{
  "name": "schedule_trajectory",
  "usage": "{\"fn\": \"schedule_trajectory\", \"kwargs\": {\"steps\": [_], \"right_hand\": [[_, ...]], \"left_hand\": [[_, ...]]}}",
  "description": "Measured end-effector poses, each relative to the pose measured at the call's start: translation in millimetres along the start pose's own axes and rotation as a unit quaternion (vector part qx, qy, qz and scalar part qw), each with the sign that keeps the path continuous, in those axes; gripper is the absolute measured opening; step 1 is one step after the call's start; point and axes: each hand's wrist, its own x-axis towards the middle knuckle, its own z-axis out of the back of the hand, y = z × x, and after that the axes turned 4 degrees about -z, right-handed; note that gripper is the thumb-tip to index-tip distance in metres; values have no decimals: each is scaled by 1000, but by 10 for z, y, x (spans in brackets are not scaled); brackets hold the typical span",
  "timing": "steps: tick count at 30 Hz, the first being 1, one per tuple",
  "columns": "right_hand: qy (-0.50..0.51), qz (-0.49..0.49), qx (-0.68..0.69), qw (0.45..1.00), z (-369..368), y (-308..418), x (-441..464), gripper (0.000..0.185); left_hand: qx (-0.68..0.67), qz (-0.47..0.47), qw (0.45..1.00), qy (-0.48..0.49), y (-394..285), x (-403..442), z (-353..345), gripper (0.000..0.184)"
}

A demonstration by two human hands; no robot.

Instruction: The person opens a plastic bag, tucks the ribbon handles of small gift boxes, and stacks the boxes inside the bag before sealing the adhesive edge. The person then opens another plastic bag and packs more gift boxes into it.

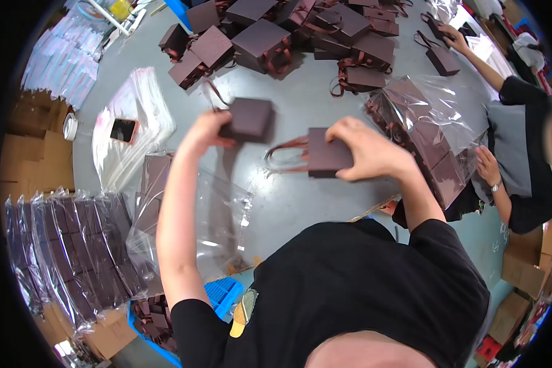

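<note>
My left hand (pixel 210 130) grips a dark brown gift box (pixel 253 119) by its left side, and the box is raised a little over the grey table. A ribbon loop stands up behind that hand. To the right, my right hand (pixel 369 150) has its thumb and fingers around a second brown gift box (pixel 325 154), whose ribbon handle (pixel 286 156) points left. Beside my left forearm lies a clear plastic bag (pixel 218 211) with brown boxes in its left part. Another clear bag holding a row of boxes (pixel 432 144) rests right of my right hand.
A heap of brown gift boxes (pixel 260 46) covers the table's far side. Flat plastic bags (pixel 147 101) with a phone (pixel 124 130) on top lie left. Bagged boxes (pixel 73 245) are stacked front left. At right, a co-worker's hand (pixel 454 38) touches a box; the other hand (pixel 487 165) is beside the bag.
</note>
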Motion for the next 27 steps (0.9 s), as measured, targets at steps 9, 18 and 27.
{"fn": "schedule_trajectory", "kwargs": {"steps": [9, 18, 27], "right_hand": [[-358, 148, 166, 907, 351, 542, 133, 65], [-273, 107, -73, 953, -863, 359, 251, 66], [-302, 104, -53, 946, -837, 498, 214, 69]], "left_hand": [[105, 39, 992, 61, 159, -294, -638, 39], [90, -41, 995, 32, 91, -795, -286, 53], [239, -309, 852, -349, 451, -2671, -150, 38]]}}
